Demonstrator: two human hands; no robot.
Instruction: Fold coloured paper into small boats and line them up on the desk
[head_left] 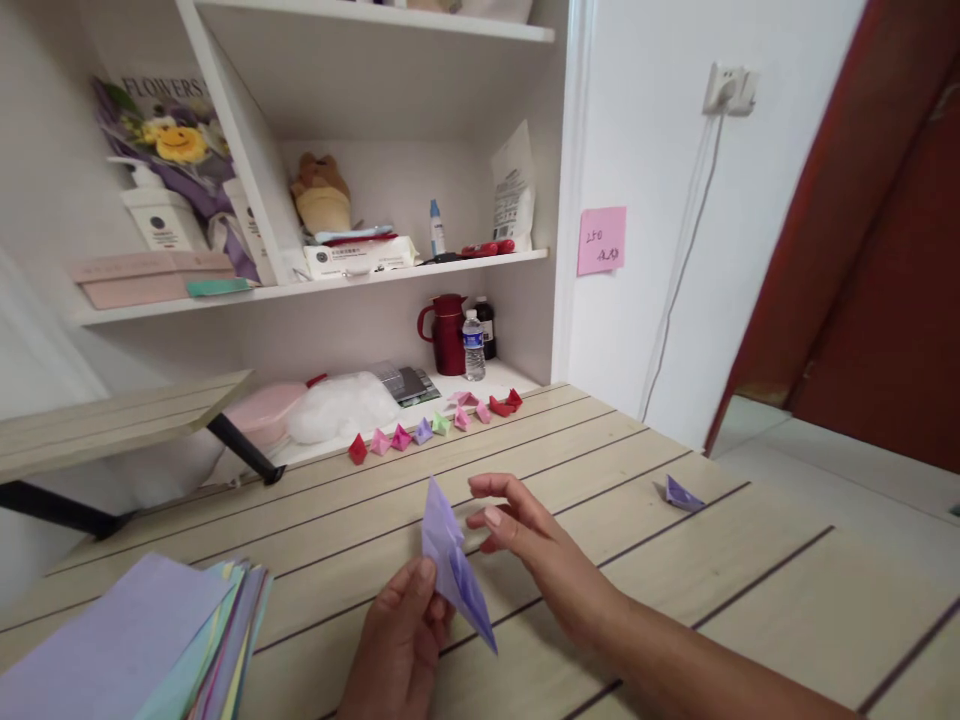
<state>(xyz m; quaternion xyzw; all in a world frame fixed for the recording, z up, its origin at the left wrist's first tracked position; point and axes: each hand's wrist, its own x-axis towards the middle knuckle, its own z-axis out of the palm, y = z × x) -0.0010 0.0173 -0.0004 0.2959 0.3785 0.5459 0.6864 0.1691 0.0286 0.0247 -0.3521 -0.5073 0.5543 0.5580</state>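
A partly folded sheet of purple origami paper (448, 560) is upright above the table, pinched along its left edge by my left hand (405, 625). Its thumb lies on the near face, and the other fingers are mostly behind. Just right of the paper is my right hand (529, 535), fingers curved and apart, with nothing in them. A small gap shows between those fingertips and the paper. Farther right on the table lies a small folded purple paper boat (682, 494). A stack of coloured paper (127, 640) sits at the lower left.
Several small folded paper pieces (401, 437) in red, pink, purple and green line the table's back edge. Behind them, the shelf holds a red jug (450, 335), a water bottle (473, 347) and a plastic bag (341, 408). A raised wooden stand (112, 410) is at left.
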